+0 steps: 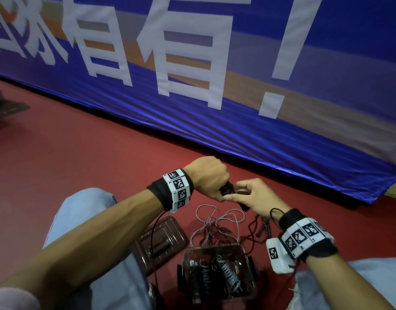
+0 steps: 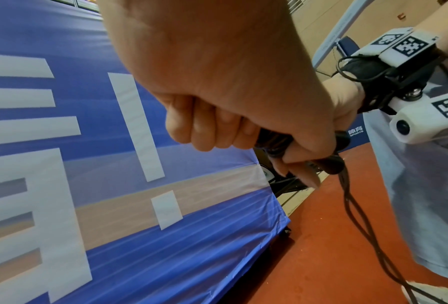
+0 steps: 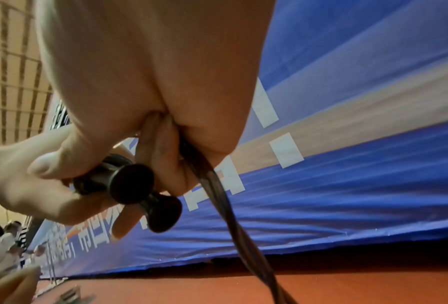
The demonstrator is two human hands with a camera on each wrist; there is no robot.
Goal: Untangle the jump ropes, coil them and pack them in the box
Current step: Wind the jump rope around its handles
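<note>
Now both hands grip dark rope handles (image 3: 132, 181).

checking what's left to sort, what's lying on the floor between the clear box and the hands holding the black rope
In the head view, a loose tangle of grey and dark ropes lies on the red floor between the clear box and the hands: left hand, right hand.

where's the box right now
In the head view the box sits on the red floor at bottom centre, between the knees, just below the loose ropes, with its lid to its left.
</note>
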